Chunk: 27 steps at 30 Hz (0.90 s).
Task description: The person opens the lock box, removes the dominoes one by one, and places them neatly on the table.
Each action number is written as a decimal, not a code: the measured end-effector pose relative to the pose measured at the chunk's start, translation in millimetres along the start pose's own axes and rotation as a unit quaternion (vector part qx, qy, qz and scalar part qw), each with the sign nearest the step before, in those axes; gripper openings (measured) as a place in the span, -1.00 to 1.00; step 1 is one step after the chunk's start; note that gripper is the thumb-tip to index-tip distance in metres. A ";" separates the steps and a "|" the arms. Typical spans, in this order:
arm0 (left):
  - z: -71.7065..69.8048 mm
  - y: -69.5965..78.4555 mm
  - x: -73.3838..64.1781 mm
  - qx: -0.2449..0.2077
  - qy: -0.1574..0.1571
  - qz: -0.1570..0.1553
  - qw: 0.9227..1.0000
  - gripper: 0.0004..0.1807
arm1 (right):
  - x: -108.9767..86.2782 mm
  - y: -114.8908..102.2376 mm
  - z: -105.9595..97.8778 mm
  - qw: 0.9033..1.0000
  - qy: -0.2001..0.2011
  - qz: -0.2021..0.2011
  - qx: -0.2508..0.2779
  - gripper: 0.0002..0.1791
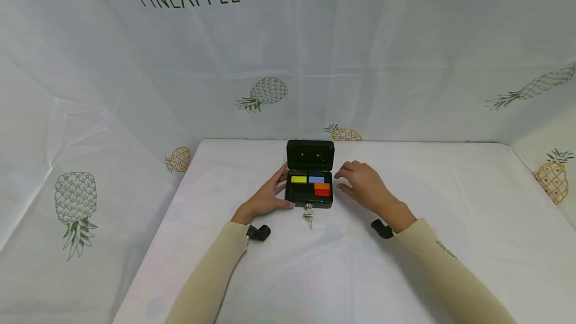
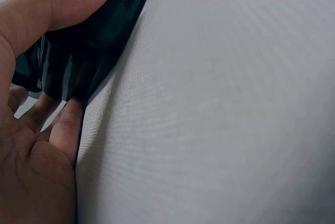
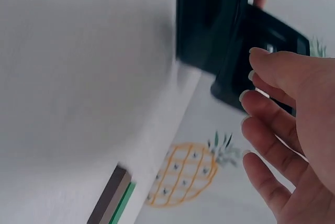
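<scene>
A small black box [image 1: 309, 197] stands open on the table, its lid [image 1: 310, 155] upright at the back. Inside lie a yellow block [image 1: 299, 179], a blue block [image 1: 316, 179], an orange block [image 1: 322, 186] and a red block [image 1: 322, 192]. A key [image 1: 308, 216] sticks out of the front lock. My left hand [image 1: 270, 194] holds the box's left side, thumb at the front corner. In the left wrist view the thumb of that hand [image 2: 89, 48] lies over the box [image 2: 99, 30]. My right hand [image 1: 360, 181] hovers just right of the box with fingers loosely bent, holding nothing; the right wrist view shows this hand [image 3: 282, 109] near the box [image 3: 209, 20].
A white cloth covers the table [image 1: 405, 274]. Pineapple-print sheets hang as walls behind and at both sides. The table's left edge runs close to my left sleeve [image 1: 202, 284]. A grey and green strip [image 3: 112, 200] shows beyond the table edge in the right wrist view.
</scene>
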<state>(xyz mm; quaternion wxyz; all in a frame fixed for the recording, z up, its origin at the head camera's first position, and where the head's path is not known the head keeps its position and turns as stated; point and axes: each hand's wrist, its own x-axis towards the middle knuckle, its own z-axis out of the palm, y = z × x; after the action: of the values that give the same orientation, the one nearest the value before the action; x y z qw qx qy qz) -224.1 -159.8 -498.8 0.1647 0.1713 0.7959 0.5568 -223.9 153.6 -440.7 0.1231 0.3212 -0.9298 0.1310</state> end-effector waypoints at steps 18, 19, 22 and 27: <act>0.8 -0.4 2.2 -0.011 -0.007 0.014 1.000 0.38 | 13.3 -26.7 18.3 0.999 -0.034 -0.032 -0.017 -0.69; 0.8 -0.3 2.0 -0.010 -0.007 0.014 1.000 0.38 | 13.9 -27.1 18.6 0.999 -0.036 -0.032 -0.017 -0.69; 0.5 -0.1 1.0 -0.009 -0.004 0.012 1.000 0.38 | 15.8 -28.5 20.4 0.998 -0.042 -0.035 -0.015 -0.71; -0.4 0.0 -1.4 -0.005 -0.001 0.009 1.000 0.36 | 18.9 -31.6 22.9 0.998 -0.050 -0.041 -0.016 -0.74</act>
<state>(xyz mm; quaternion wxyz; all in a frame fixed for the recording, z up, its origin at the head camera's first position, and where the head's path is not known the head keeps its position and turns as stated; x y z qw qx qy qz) -223.0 -160.8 -498.6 0.1618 0.1779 0.7912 0.5622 -221.7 111.5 -451.0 0.0874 0.3633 -0.9227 0.0947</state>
